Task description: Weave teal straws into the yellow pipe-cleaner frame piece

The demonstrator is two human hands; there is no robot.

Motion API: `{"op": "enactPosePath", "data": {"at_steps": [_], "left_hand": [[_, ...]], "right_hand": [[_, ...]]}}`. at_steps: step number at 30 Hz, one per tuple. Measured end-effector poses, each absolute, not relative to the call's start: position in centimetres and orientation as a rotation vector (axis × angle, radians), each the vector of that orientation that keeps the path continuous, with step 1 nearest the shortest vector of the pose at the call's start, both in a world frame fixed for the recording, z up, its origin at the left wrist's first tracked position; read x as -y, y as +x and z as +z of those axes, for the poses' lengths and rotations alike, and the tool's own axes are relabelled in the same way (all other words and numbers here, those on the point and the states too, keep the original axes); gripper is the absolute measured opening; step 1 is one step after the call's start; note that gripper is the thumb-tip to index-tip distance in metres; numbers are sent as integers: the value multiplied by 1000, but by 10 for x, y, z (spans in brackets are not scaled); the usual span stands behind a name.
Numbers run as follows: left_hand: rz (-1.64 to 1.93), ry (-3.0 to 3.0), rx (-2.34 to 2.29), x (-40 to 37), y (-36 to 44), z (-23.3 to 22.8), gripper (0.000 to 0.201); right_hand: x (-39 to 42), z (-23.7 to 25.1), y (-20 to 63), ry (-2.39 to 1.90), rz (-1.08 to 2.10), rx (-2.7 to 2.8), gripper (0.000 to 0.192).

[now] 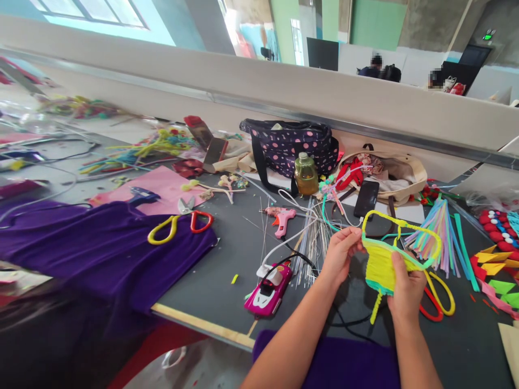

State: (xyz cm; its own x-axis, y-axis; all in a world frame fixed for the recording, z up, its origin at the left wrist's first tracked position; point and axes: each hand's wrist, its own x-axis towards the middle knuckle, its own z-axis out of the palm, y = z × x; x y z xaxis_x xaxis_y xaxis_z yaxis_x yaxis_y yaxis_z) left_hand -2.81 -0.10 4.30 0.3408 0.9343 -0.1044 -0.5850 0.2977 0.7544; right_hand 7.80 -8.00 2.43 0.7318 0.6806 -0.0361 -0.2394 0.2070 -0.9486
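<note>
Both of my hands hold up a small yellow pipe-cleaner bag [377,265] with green trim and a looped yellow handle. My left hand [343,254] pinches its upper left corner, where the handle meets the green edge. On the right side, my right hand [407,289] grips the body, thumb in front and the other fingers behind it. A yellow twisted stem hangs from the bottom. Partly hidden behind my right hand, red-and-yellow-handled scissors [446,300] lie on the dark table [227,313].
A pink glue gun [285,221] and a magenta car-shaped power strip [270,294] lie left of my arms, with cables around. Further back are a phone [366,198], a bottle [306,175] and a patterned bag [290,143]. Pastel pipe cleaners [436,237] fan out at right; purple cloth [121,243] covers the left.
</note>
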Motion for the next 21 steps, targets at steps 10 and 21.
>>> {"op": "enactPosePath", "data": {"at_steps": [10, 21], "left_hand": [[909, 536, -398, 1, -31, 41, 33], [1057, 597, -532, -1, -24, 34, 31]], "right_hand": [[78, 33, 79, -1164, 902, 322, 35], [77, 32, 78, -1183, 732, 272, 35]]}}
